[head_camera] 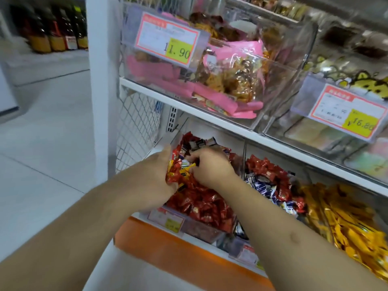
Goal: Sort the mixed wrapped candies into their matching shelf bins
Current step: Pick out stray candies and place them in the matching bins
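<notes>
hands deep in the leftmost candy bin, sorting.

we see bottles (56, 36) on a far shelf at left, then our left hand (159, 171) cupped around a bunch of red and yellow wrapped candies (178, 175) over the red-candy bin (201, 206). just beside it our right hand (210, 164) has its fingers curled, pinching at the same bunch. next right, a bin of mixed red and blue-white candies (266, 181), then a bin of yellow wrapped sticks (346, 223). on the shelf above, a clear bin of pink packs (220, 80) carries a price tag (170, 38) reading 11.90; another tag (346, 114) further right reads 16.80.
</notes>
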Demonstrator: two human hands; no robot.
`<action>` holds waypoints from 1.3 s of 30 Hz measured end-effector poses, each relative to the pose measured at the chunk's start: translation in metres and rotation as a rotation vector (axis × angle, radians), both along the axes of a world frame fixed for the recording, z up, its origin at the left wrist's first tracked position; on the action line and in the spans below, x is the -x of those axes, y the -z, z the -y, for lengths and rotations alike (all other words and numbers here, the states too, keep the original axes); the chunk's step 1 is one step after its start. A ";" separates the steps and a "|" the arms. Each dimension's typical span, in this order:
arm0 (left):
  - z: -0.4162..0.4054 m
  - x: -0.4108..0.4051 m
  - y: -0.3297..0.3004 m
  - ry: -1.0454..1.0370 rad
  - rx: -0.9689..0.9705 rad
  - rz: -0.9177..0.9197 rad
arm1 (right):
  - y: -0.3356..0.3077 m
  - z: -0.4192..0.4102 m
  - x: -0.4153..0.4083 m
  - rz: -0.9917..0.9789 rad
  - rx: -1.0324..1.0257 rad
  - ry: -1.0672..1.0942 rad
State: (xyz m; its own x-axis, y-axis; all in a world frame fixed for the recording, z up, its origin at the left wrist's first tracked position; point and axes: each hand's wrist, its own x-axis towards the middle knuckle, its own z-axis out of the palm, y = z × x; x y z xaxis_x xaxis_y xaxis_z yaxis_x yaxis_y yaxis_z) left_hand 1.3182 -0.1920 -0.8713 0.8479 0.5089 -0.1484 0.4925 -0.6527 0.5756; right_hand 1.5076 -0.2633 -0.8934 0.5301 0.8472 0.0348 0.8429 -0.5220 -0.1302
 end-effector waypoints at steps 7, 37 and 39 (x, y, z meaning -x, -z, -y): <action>0.001 0.002 0.000 -0.010 0.007 -0.002 | -0.001 0.007 0.001 -0.061 -0.037 0.001; 0.160 -0.090 -0.020 0.181 0.371 0.296 | -0.048 0.279 0.000 -0.208 -0.473 0.058; 0.177 -0.099 -0.018 0.180 0.377 0.305 | -0.046 0.293 -0.009 -0.084 -0.442 0.077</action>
State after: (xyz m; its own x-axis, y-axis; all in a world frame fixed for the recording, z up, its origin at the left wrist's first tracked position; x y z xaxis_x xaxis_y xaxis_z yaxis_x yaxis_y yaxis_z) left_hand 1.4176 -0.3694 -0.8531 0.9504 0.3098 -0.0261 0.1649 -0.4312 0.8871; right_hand 1.5164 -0.5567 -0.8473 0.6076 0.7187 0.3381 0.7807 -0.4621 -0.4206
